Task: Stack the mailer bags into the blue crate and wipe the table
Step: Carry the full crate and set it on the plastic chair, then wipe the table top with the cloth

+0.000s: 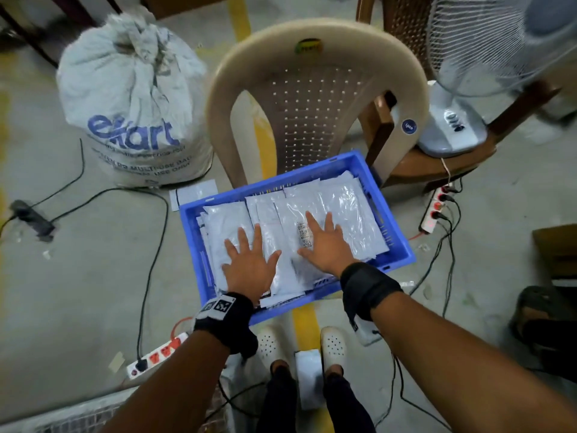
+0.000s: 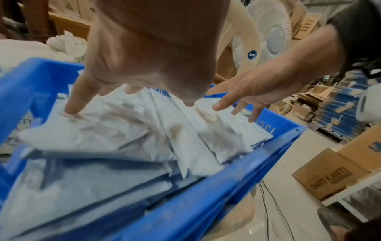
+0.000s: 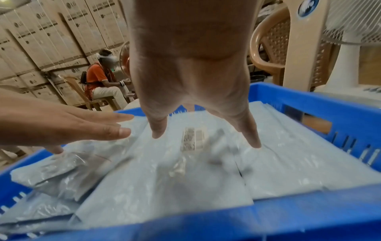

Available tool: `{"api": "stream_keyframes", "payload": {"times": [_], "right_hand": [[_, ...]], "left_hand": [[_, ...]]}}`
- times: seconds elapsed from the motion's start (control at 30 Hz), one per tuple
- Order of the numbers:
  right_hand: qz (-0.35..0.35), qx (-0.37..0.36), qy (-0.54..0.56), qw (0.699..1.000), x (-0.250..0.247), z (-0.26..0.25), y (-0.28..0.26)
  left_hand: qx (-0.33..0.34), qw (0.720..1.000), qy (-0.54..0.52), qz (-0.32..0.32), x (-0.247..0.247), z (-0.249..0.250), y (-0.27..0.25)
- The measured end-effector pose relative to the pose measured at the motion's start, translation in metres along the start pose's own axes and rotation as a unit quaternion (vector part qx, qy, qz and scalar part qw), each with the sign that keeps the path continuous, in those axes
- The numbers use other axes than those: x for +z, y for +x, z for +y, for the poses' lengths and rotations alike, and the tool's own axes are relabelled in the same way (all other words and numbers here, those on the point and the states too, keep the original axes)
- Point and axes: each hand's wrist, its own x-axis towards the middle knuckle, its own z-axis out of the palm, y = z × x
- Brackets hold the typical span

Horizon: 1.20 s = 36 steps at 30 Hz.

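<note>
Blue crate (image 1: 402, 245), pale grey glossy mailer bags (image 1: 349, 214), beige chair (image 1: 312, 98) with dotted perforated back, white sack (image 1: 134, 120) with blue lettering, yellow floor line (image 1: 240, 17).

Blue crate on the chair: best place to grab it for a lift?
Probably the two short end walls of the blue crate, one hand from each side, fingers curled under the top rim. It is wide, filled with loose mailer bags, and the chair back blocks the far long side.
</note>
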Motion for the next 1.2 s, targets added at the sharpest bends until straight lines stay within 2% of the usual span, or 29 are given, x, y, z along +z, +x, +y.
{"api": "stream_keyframes", "payload": {"times": [0.1,0.23,0.3,0.47,0.63,0.77,0.9,1.07,1.2], "right_hand": [[0.065,-0.044,0.023,0.997,-0.021,-0.02,-0.026],[0.136,-0.08,0.035,0.987,-0.048,-0.048,-0.068],[0.161,-0.095,0.044,0.981,-0.059,-0.06,-0.092],[0.232,-0.138,0.079,0.96,-0.081,-0.079,-0.145],[0.282,-0.199,0.123,0.93,-0.101,-0.088,-0.193],[0.302,-0.263,0.144,0.905,-0.111,-0.088,-0.23],[0.3,-0.344,0.147,0.878,-0.107,-0.082,-0.269],[0.243,-0.443,0.154,0.849,-0.088,-0.069,-0.319],[0.175,-0.512,0.158,0.826,-0.062,-0.064,-0.354]], "left_hand": [[0.024,0.999,0.003,0.035,-0.035,0.006,-0.013],[0.056,0.996,-0.041,0.058,-0.076,0.006,-0.034],[0.08,0.99,-0.067,0.092,-0.093,0.004,-0.048],[0.141,0.957,-0.164,0.194,-0.129,0.002,-0.094],[0.163,0.917,-0.222,0.288,-0.163,0.01,-0.156],[0.139,0.901,-0.213,0.351,-0.172,0.013,-0.209],[0.102,0.877,-0.22,0.414,-0.161,0.016,-0.269],[0.033,0.843,-0.233,0.484,-0.133,0.024,-0.355],[-0.055,0.826,-0.231,0.511,-0.102,0.02,-0.422]]}}
